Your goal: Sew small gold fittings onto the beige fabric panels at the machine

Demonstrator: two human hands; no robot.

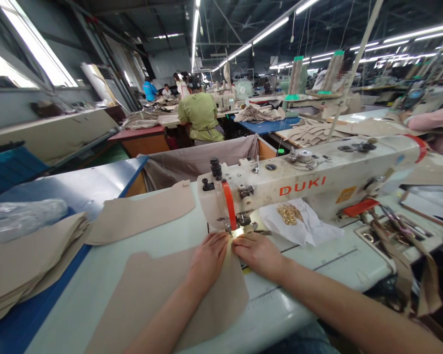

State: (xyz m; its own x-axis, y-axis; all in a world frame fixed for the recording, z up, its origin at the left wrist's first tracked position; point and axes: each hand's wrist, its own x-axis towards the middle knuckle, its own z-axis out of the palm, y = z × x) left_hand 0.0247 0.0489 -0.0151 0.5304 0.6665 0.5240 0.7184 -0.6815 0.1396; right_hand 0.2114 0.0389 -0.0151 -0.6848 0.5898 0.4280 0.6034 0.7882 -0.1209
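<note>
Pale green, the table (pixel 84 280) carries a white sewing machine (pixel 262 182). A beige panel (pixel 151 290) lies on the table in front of it, its far edge reaching the machine's head. The left hand (pixel 211 253) comes in from the bottom, the right hand (pixel 260 253) from the lower right; both are palm down, nearly meeting there. Their fingers are bent and close together, the left ones resting on the panel; whether either hand pinches it, I cannot tell. Beyond the right hand, white paper (pixel 317 226) bears gold-coloured pieces (pixel 290 214).
</note>
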